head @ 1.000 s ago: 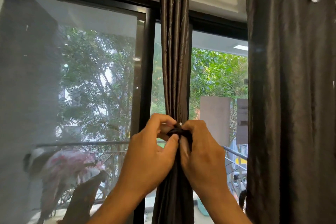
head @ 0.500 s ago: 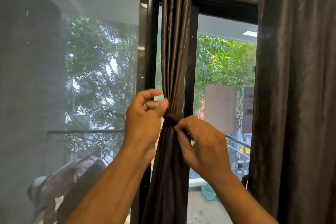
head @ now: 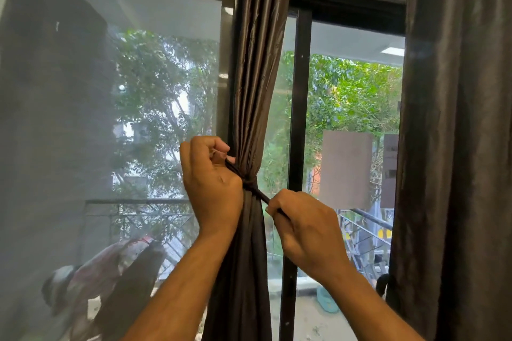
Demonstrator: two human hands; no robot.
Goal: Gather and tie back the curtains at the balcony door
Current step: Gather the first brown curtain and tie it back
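Two hands work at a gathered brown curtain (head: pixel 257 77) that hangs in front of the black frame (head: pixel 297 108) of a glass balcony door. Left of the left hand (head: pixel 212 183) runs a grey mesh-screened pane (head: pixel 83 91); beyond the right hand (head: pixel 307 230), clear glass shows green trees and a balcony railing (head: pixel 368 219). Further right of that hand hangs a second dark curtain (head: pixel 457 147), ungathered.

A thin dark tie strap (head: pixel 256 191) circles the gathered curtain between the hands. The left hand is curled tight, pinching one strap end just up and left of the knot. The right hand is closed round the other end, just down and right of it, and the strap runs taut in a slanted line.

Half a second ago both hands sat close against the fold, the right fingers at the wrap itself; now they have drawn apart along the strap, and the curtain is cinched narrower at the knot.
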